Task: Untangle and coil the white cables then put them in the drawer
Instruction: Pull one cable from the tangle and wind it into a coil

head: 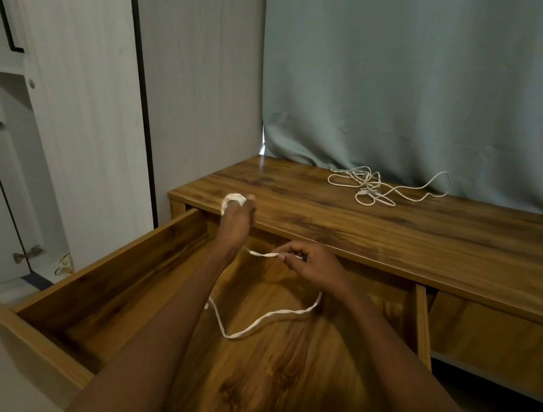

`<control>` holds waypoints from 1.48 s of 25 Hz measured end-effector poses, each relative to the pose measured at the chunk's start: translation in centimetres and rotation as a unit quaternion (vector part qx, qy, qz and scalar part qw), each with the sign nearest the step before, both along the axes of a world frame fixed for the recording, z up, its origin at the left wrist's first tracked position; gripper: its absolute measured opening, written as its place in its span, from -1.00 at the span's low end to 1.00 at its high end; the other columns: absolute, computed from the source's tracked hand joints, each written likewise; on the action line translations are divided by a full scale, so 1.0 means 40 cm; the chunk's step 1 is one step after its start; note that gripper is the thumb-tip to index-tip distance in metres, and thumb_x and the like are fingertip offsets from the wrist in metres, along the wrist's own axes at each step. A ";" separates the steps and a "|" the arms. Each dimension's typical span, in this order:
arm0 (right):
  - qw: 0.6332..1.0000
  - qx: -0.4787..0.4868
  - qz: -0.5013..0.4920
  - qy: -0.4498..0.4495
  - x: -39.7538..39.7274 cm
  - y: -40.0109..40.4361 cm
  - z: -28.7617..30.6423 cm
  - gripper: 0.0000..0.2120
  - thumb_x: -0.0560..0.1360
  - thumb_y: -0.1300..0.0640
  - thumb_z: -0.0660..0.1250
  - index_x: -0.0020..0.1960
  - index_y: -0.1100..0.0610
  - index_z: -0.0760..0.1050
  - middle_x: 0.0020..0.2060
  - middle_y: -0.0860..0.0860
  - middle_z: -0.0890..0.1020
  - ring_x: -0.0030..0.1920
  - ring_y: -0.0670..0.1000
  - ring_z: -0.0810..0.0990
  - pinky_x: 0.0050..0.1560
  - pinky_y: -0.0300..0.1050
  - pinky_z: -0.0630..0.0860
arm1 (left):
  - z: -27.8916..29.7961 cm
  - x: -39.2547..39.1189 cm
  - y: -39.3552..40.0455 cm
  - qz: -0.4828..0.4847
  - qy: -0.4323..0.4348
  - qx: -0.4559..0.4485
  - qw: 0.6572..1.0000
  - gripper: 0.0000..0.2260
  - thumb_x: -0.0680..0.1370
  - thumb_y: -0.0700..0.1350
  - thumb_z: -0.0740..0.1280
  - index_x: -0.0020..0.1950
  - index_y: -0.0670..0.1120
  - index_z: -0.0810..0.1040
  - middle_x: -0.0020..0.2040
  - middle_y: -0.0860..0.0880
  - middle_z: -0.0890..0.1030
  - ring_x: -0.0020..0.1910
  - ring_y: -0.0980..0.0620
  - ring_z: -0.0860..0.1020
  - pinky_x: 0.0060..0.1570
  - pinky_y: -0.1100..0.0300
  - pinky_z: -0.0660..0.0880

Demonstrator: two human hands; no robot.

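A flat white cable [261, 323] runs between both my hands above the open wooden drawer [136, 278]. My left hand [237, 222] is raised at the desk's front edge, with turns of this cable wound around its fingers. My right hand [311, 263] pinches the same cable a little to the right, and the slack hangs down in a loop over the drawer bottom. A second, thinner white cable [374, 186] lies tangled on the desk top near the curtain, apart from both hands.
The wooden desk [430, 247] stands against a grey-green curtain [417, 86]. A white cupboard [7, 102] with a black handle and an open door stands to the left. Pale floor shows at the lower left beside the drawer front.
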State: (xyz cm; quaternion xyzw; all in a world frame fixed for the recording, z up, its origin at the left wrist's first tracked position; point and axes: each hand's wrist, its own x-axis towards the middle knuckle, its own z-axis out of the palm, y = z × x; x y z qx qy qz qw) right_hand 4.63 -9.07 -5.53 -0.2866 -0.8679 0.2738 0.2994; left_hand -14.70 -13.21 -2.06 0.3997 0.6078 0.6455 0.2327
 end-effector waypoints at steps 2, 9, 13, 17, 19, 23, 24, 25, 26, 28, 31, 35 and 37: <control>0.999 0.040 -0.022 -0.010 0.027 0.003 0.014 -0.86 0.55 0.07 0.39 0.05 -0.09 0.69 -0.04 -0.27 0.69 0.01 -0.23 0.62 0.07 -0.12 0.54 | -0.021 0.023 0.008 -0.081 0.149 -0.089 0.982 -0.67 0.66 0.01 0.18 -0.20 -0.14 0.53 -0.34 -0.10 0.49 -0.36 0.00 0.43 -0.21 0.06 0.38; 0.972 0.206 -0.100 -0.052 0.068 0.027 0.026 -0.82 0.59 -0.06 0.34 0.11 -0.08 0.67 -0.01 -0.08 0.66 0.01 -0.03 0.62 -0.08 -0.04 0.51 | -0.027 0.046 -0.034 -0.346 0.161 -0.287 0.879 -0.32 0.58 0.41 -0.03 -0.33 -0.12 0.48 -0.40 -0.10 0.43 -0.45 0.02 0.39 -0.43 0.21 0.35; 0.971 0.219 -0.093 -0.032 0.070 0.037 0.014 -0.66 0.61 -0.16 0.21 0.27 -0.09 0.62 -0.04 -0.06 0.65 -0.03 -0.04 0.60 -0.15 -0.10 0.44 | -0.017 0.036 -0.041 -0.495 -0.022 -0.240 0.835 -0.57 0.62 0.12 0.21 -0.39 -0.04 0.30 -0.47 0.02 0.27 -0.51 0.09 0.23 -0.46 0.22 0.14; 0.975 0.206 -0.087 0.011 0.071 0.036 0.009 -0.62 0.66 -0.11 0.14 0.40 -0.08 0.51 0.16 -0.08 0.66 0.14 -0.08 0.59 0.06 -0.13 0.49 | -0.011 0.016 -0.049 -0.609 -0.259 -0.104 0.742 -0.57 0.68 -0.07 0.10 -0.40 -0.06 0.31 -0.49 0.02 0.22 -0.52 0.09 0.19 -0.47 0.22 0.14; 0.980 0.172 -0.099 0.027 0.071 0.027 0.010 -0.68 0.67 -0.06 0.20 0.36 -0.06 0.54 0.16 -0.06 0.68 0.12 -0.06 0.61 0.07 -0.11 0.49 | -0.002 0.017 -0.055 -0.627 -0.335 -0.030 0.703 -0.55 0.68 -0.07 0.06 -0.43 -0.05 0.30 -0.52 0.03 0.24 -0.53 0.10 0.23 -0.49 0.23 0.18; 0.987 0.097 -0.118 -0.049 0.040 0.022 -0.023 -0.75 0.64 -0.16 0.20 0.20 -0.17 0.59 -0.23 -0.08 0.70 -0.18 -0.11 0.65 -0.06 -0.08 0.55 | 0.016 0.035 -0.051 -0.611 -0.396 0.089 0.680 -0.53 0.68 -0.03 -0.01 -0.44 -0.02 0.29 -0.52 0.05 0.26 -0.53 0.13 0.24 -0.47 0.26 0.18; 0.989 0.075 -0.106 -0.064 0.032 0.023 -0.033 -0.76 0.64 -0.17 0.19 0.17 -0.18 0.58 -0.24 -0.08 0.70 -0.23 -0.14 0.64 -0.04 -0.06 0.57 | 0.022 0.038 -0.050 -0.590 -0.411 0.122 0.684 -0.53 0.69 -0.02 -0.04 -0.43 -0.01 0.28 -0.52 0.06 0.26 -0.52 0.13 0.23 -0.46 0.27 0.18; 0.991 0.053 -0.090 -0.081 0.026 0.018 -0.040 -0.76 0.64 -0.16 0.18 0.16 -0.16 0.58 -0.19 -0.07 0.72 -0.25 -0.15 0.64 -0.03 -0.05 0.57 | 0.028 0.040 -0.049 -0.559 -0.428 0.157 0.693 -0.54 0.69 -0.02 -0.04 -0.41 0.00 0.28 -0.51 0.06 0.26 -0.51 0.13 0.23 -0.44 0.27 0.19; 0.991 0.045 -0.073 -0.099 0.020 0.011 -0.044 -0.76 0.64 -0.13 0.19 0.17 -0.13 0.59 -0.10 -0.05 0.73 -0.20 -0.13 0.65 -0.01 -0.05 0.56 | 0.032 0.039 -0.047 -0.517 -0.447 0.196 0.703 -0.55 0.69 -0.02 -0.02 -0.40 -0.01 0.30 -0.50 0.06 0.27 -0.49 0.12 0.25 -0.43 0.26 0.22; 0.989 0.056 -0.046 -0.132 0.004 -0.001 -0.054 -0.75 0.65 -0.08 0.22 0.21 -0.07 0.60 0.08 -0.01 0.70 0.01 -0.01 0.65 0.01 -0.07 0.50 | 0.037 0.029 -0.044 -0.399 -0.465 0.266 0.744 -0.60 0.67 -0.03 0.06 -0.37 -0.03 0.35 -0.48 0.04 0.32 -0.46 0.09 0.30 -0.38 0.23 0.29; 0.982 0.080 -0.008 -0.171 -0.028 -0.028 -0.058 -0.74 0.65 -0.11 0.20 0.22 -0.08 0.58 0.13 0.00 0.68 0.12 0.03 0.61 0.01 -0.06 0.47 | 0.036 0.020 -0.047 -0.215 -0.452 0.294 0.815 -0.68 0.66 0.01 0.15 -0.24 -0.09 0.44 -0.38 -0.01 0.41 -0.37 0.04 0.41 -0.23 0.16 0.40; 0.972 0.159 0.021 -0.171 -0.043 -0.052 -0.046 -0.76 0.66 -0.05 0.20 0.21 -0.04 0.58 0.06 0.00 0.69 0.06 0.05 0.62 -0.14 -0.09 0.39 | 0.022 -0.008 -0.021 -0.067 -0.334 0.205 0.918 -0.62 0.67 0.14 0.13 -0.14 -0.11 0.47 -0.31 -0.03 0.45 -0.31 0.04 0.44 -0.16 0.14 0.42; 0.969 0.200 0.006 -0.142 -0.036 -0.051 -0.033 -0.78 0.65 0.04 0.23 0.21 -0.04 0.60 0.04 0.02 0.71 0.03 0.08 0.63 -0.18 -0.13 0.29 | 0.005 -0.025 0.001 0.000 -0.201 0.114 0.973 -0.54 0.65 0.23 0.08 -0.20 -0.08 0.48 -0.37 -0.01 0.48 -0.37 0.06 0.45 -0.18 0.09 0.42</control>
